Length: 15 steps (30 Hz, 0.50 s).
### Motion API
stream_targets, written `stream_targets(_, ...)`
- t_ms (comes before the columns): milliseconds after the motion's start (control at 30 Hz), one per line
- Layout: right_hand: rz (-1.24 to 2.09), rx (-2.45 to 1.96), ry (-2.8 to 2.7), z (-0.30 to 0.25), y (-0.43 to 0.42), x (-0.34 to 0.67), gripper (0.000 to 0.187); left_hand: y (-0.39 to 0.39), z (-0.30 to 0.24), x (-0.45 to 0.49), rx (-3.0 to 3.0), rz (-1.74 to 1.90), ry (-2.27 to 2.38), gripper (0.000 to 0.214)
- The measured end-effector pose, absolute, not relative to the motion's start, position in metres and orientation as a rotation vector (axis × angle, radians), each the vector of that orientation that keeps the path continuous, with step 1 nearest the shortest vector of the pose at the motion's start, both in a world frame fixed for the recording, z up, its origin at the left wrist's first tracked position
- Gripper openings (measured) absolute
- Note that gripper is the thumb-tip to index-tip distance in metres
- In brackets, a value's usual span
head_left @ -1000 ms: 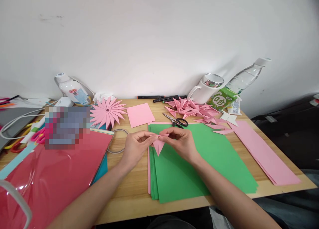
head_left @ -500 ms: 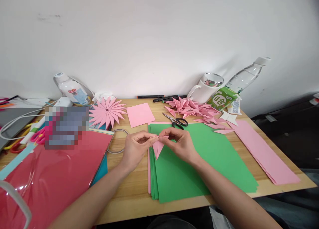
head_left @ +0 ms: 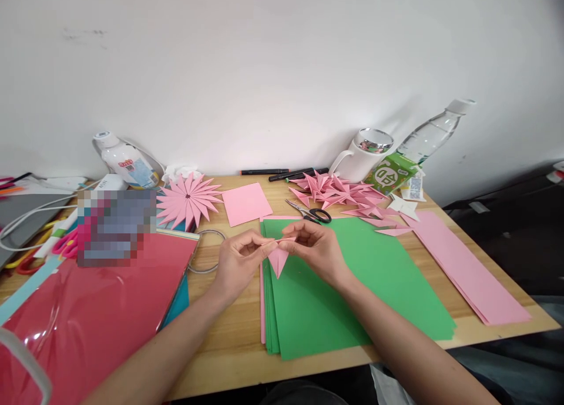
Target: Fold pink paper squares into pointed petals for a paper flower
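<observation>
Between my two hands is a small folded piece of pink paper, its point hanging down and a crease running along its middle. My left hand pinches its left upper edge between thumb and fingers. The right upper edge is pinched by my right hand. Both hands are over the left part of a stack of green paper. Just beyond my right hand lie scissors with black handles. A pink square of paper and a many-pointed pink paper star lie farther back.
Folded pink pieces are heaped at the back right, before a white mug, a green box and a leaning bottle. Pink strips lie right. A red packet and a tape ring are left.
The view has shifted very slightly. My right fingers have moved a little along the upper edge of the folded pink paper, which both hands still hold.
</observation>
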State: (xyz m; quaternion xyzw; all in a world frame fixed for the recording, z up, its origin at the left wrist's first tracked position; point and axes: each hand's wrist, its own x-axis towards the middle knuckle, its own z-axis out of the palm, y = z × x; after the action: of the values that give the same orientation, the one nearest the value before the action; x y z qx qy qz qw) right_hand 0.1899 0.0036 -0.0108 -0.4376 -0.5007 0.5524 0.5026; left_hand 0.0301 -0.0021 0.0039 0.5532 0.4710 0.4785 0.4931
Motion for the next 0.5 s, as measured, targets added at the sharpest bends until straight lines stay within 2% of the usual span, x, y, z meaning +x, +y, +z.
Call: stream_targets(500, 1.355, -1.101, -1.174, -0.0095, 0.0061, 0.1947, 0.033, 0.0001, 0.0017, 0.0286, 1.294, 1.075, 1.207, 0.015)
